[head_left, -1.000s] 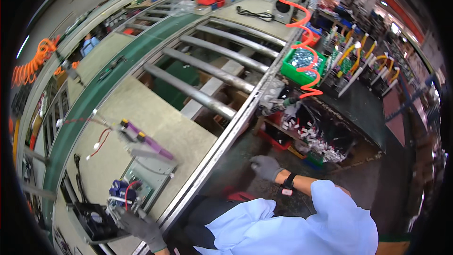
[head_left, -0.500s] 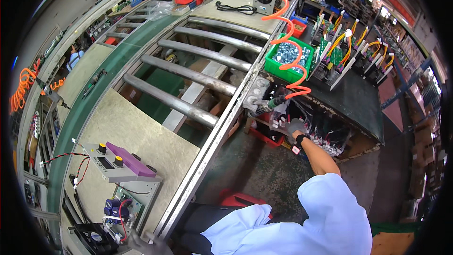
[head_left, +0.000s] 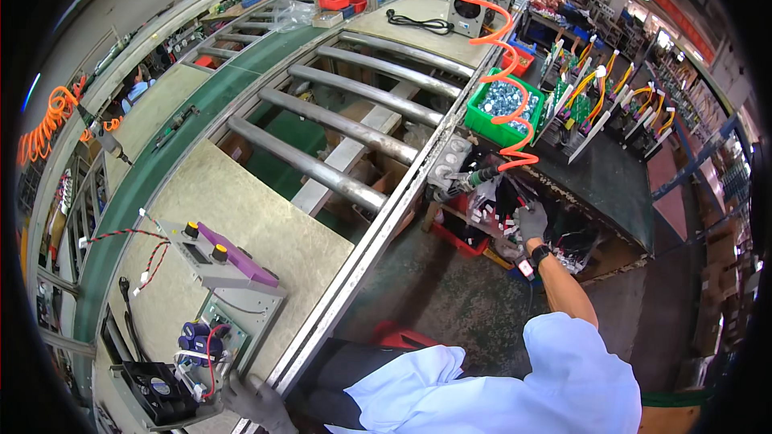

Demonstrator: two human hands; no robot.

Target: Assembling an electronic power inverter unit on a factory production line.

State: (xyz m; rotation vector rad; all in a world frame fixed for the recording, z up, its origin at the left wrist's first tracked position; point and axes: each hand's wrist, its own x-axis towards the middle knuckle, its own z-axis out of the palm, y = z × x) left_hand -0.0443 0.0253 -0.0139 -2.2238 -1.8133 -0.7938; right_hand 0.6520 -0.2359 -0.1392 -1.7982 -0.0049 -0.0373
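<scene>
My right hand (head_left: 531,223), in a grey glove, reaches down to the right, into a pile of wire harnesses (head_left: 505,210) with white connectors under the workbench. Its fingers curl onto the dark wires; the tips are partly hidden. My left hand (head_left: 259,403), also gloved, rests at the near edge of an open electronic device (head_left: 241,313), fingers apart. That device has a grey panel with two yellow-topped knobs, a purple strip (head_left: 233,257), blue-purple coils (head_left: 197,339) and a black fan (head_left: 157,390). A red-black twisted wire (head_left: 153,261) trails from it.
Metal rollers (head_left: 322,169) run beyond the board holding the device. A green bin of screws (head_left: 503,104) stands on the dark workbench (head_left: 603,177), beside circuit boards with yellow wires (head_left: 591,96). A coiled orange hose (head_left: 527,124) hangs with a power screwdriver (head_left: 482,175). A red bin (head_left: 458,237) sits below.
My right hand has moved slightly right and farther over the wire harnesses. My left hand has come further into view beside the device. The whole view has shifted a little.
</scene>
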